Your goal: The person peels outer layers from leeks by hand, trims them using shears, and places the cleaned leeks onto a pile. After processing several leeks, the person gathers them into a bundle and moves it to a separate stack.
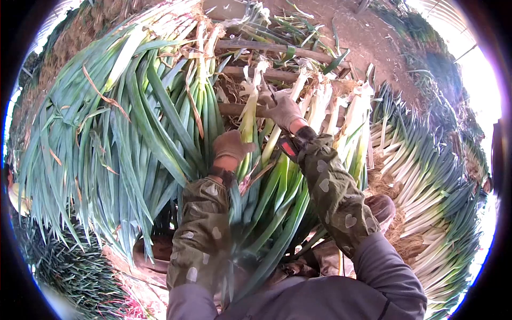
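Note:
My left hand [232, 146], in a brown glove, is closed around a green onion [247, 120] partway down its stalk, with the pale root end pointing away from me. My right hand [286, 112], also gloved, is closed near the upper part of that stalk. A thin dark tool [270, 94] shows at its fingers; its exact kind is too small to tell. More green onions [319, 101] with white stalks and ragged roots lie just right of my right hand. Their green leaves [277, 194] run down toward my lap between my forearms.
A large heap of long green leaves [112, 133] spreads on the left. Wooden bars [277, 49] lie beneath the stalks. Rows of green onions with bare white stalks [421, 205] line the right side. Another dark green pile [74, 272] is at lower left. Brown soil [368, 40] shows beyond.

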`<state>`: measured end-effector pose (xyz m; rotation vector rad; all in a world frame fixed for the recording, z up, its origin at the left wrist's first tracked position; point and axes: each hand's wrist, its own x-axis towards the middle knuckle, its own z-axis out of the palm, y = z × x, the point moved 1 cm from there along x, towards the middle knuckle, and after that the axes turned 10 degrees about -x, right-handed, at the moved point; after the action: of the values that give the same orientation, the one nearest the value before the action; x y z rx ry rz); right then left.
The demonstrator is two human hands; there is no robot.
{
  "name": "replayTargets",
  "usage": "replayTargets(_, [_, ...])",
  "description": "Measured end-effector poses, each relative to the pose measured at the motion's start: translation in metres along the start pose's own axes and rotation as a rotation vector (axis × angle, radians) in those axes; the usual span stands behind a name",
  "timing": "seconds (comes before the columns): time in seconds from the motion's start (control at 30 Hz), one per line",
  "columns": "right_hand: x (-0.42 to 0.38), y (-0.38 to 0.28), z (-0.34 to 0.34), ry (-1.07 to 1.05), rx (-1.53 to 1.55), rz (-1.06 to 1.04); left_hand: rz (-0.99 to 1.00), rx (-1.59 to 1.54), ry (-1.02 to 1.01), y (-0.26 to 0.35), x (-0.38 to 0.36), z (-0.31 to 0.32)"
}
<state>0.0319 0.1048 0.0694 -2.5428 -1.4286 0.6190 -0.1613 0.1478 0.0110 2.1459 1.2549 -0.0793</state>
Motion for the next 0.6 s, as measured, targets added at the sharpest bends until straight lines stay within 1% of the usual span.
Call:
replayTargets(0.07, [-0.012, 0.007, 0.005, -0.116, -0.047, 0.066, -0.013, -0.011, -0.002, 0.004, -0.001, -0.004])
replayTargets(0.1, [-0.024, 0.013, 0.019, -0.014, 0.059, 0.017, -0.033, -0.012, 0.006, 0.01, -0.007, -0.011])
replayTargets(0.13, [-0.059, 0.003, 0.007, -0.03, 0.023, -0.029, -0.053, -0.012, 0.015, 0.014, -0.011, -0.016])
replayTargets(0.17, [-0.072, 0.011, 0.02, -0.034, 0.027, -0.001, -0.075, -0.052, -0.005, 0.015, -0.01, -0.018])
replayTargets(0.2, [-0.096, 0.013, 0.026, -0.077, 0.147, -0.037, -0.07, -0.03, 0.022, 0.013, -0.008, -0.015])
replayTargets(0.23, [-0.118, 0.015, 0.035, -0.029, 0.102, -0.064, -0.065, -0.008, 0.048, 0.009, -0.004, -0.01])
replayTargets(0.27, [-0.139, 0.014, 0.038, -0.064, 0.149, -0.066, -0.059, 0.014, 0.075, 0.007, -0.001, -0.006])
replayTargets(0.33, [-0.167, 0.017, 0.052, -0.028, 0.071, -0.09, -0.069, 0.018, 0.087, 0.008, -0.002, -0.006])
replayTargets(0.4, [-0.175, 0.012, 0.046, -0.075, 0.088, -0.073, -0.08, 0.014, 0.122, 0.007, -0.001, -0.003])
replayTargets(0.43, [-0.177, 0.01, 0.044, -0.098, 0.097, -0.064, -0.071, 0.025, 0.108, 0.006, 0.0, -0.001])
replayTargets(0.53, [-0.151, 0.017, 0.052, 0.03, 0.153, -0.089, -0.046, 0.038, 0.071, 0.011, -0.009, -0.004])
replayTargets(0.6, [-0.124, 0.013, 0.044, 0.035, 0.118, -0.077, -0.033, 0.022, 0.053, 0.01, -0.012, -0.003])
